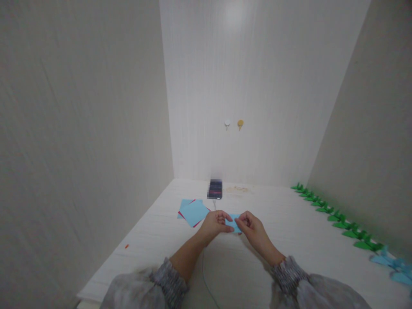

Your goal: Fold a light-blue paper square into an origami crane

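Note:
Both my hands meet over the white table (289, 223), pinching a small folded piece of light blue paper (234, 223) between them. My left hand (215, 224) grips its left side with fingers closed. Its right side is pinched by my right hand (251, 226), thumb and fingers pressed together. A loose stack of light blue sheets (193, 212) with red edges showing beneath lies flat just beyond my left hand.
A phone (215, 189) lies at the back with a thin cable (206, 274) running toward me. Folded green paper shapes (334, 216) line the right wall, then blue ones (391, 264) nearer. Two wall hooks (234, 124) hang ahead. A tiny red scrap (126, 246) lies left.

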{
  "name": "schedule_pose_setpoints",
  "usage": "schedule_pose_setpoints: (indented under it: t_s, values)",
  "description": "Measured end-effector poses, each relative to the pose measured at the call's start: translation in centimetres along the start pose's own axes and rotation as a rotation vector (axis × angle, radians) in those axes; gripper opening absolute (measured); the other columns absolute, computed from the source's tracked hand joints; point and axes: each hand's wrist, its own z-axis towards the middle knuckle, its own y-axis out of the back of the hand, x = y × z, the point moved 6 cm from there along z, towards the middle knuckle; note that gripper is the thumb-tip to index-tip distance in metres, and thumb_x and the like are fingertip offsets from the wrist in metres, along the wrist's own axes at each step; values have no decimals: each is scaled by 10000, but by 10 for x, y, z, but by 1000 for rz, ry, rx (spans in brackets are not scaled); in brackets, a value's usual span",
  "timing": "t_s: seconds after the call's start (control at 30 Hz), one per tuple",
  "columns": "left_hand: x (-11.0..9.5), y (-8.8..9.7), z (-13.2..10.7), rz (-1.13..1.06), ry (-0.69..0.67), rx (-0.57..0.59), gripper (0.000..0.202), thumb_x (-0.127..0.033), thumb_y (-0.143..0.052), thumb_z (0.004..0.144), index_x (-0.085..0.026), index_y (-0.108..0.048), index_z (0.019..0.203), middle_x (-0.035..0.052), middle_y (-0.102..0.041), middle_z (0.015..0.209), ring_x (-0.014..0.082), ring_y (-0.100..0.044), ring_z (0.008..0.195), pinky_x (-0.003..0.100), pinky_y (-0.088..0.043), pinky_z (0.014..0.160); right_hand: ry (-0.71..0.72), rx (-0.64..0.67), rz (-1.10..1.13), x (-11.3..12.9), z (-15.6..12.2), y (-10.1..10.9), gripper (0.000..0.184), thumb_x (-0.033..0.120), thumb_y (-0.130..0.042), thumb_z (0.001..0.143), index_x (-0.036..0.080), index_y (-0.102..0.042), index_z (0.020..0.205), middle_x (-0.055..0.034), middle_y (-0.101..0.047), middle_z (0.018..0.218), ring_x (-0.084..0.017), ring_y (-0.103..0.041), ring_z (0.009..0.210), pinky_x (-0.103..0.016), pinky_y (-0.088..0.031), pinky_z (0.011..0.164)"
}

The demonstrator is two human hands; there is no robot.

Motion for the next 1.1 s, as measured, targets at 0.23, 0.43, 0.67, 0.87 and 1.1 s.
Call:
schedule_pose_setpoints:
  t_s: [0.23, 0.43, 0.67, 0.87, 1.1]
  values:
    - [-1, 1, -1, 19, -14, -8, 371, -214, -733, 356, -120, -559, 670, -80, -409, 446, 17, -309, 398, 163, -255, 416, -15, 20, 88, -4, 2, -2, 232, 378, -536, 663, 184, -417, 624, 55, -468, 480, -93, -471, 432, -216, -393, 427]
    - [-2, -1, -2, -24, -16, 5, 339, -249, -717, 413, -117, -559, 682, -44, -486, 494, 36, -386, 427, 179, -297, 454, -17, 19, 109, -1, 0, -2, 235, 378, -544, 656, 187, -408, 631, 64, -455, 463, -89, -460, 415, -210, -381, 412]
    - [-1, -1, -2, -68, 3, 11, 309, -271, -697, 463, -112, -566, 693, -24, -517, 502, 54, -428, 438, 190, -312, 471, 0, 11, 72, -5, 1, -3, 223, 371, -534, 664, 191, -407, 630, 61, -452, 448, -97, -466, 411, -217, -386, 407]
    - [-2, 0, -1, -30, -4, 6, 340, -251, -707, 439, -113, -589, 727, -18, -522, 532, 60, -431, 469, 201, -321, 498, -17, 11, 88, -3, 0, -2, 232, 389, -528, 663, 191, -413, 628, 54, -464, 457, -98, -468, 412, -216, -382, 401]
    - [-5, -2, -3, -53, 5, 61, 372, -170, -706, 431, -115, -597, 782, -62, -437, 474, 27, -351, 426, 179, -288, 462, -29, -8, 127, -2, 1, 1, 251, 399, -545, 646, 185, -417, 616, 51, -471, 454, -102, -471, 410, -221, -376, 408]
